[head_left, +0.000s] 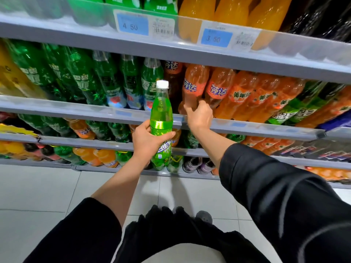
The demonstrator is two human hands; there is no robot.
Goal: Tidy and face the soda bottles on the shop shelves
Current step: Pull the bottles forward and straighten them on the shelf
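Observation:
My left hand (150,141) grips a bright green soda bottle (161,114) with a white cap, held upright in front of the middle shelf. My right hand (199,113) reaches over the middle shelf's rail (256,128) and its fingers curl round the base of an orange soda bottle (193,84) in the row. A dark cola-coloured bottle (173,80) stands just left of that orange one. Green soda bottles (131,80) fill the row to the left, more orange bottles (245,93) the row to the right.
The upper shelf (190,50) carries price tags reading 4.50 and 3.50, with green and orange bottles above. Lower shelves (95,145) hold mixed green, orange and dark bottles. A pale tiled floor (47,190) lies below, my dark sleeves in front.

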